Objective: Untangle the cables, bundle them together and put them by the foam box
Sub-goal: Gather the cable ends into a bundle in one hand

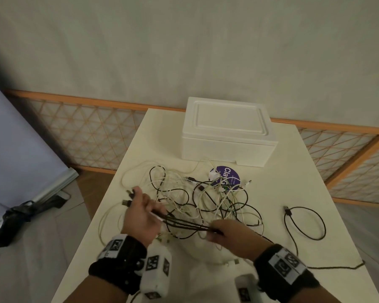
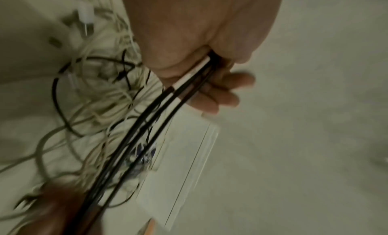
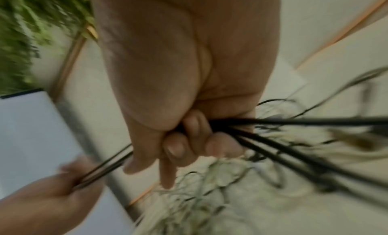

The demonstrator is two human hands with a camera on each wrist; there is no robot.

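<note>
A tangle of white and black cables point(image 1: 206, 200) lies mid-table in front of the white foam box point(image 1: 225, 132). My left hand point(image 1: 140, 213) grips several black cables point(image 1: 184, 225) near their plugs point(image 1: 127, 199), which stick out past its fingers. My right hand point(image 1: 228, 234) grips the same black strands a little further along, so they run taut between both hands above the pile. In the left wrist view the left hand point(image 2: 210, 82) curls round the black cables point(image 2: 147, 130). The right wrist view has the right hand point(image 3: 184, 139) clenched on them.
A separate black cable point(image 1: 304, 221) lies looped on the table's right side. A purple round sticker point(image 1: 228, 178) sits under the tangle near the box. The white table point(image 1: 304, 171) has edges at left and right; a lattice screen point(image 1: 85, 132) stands behind.
</note>
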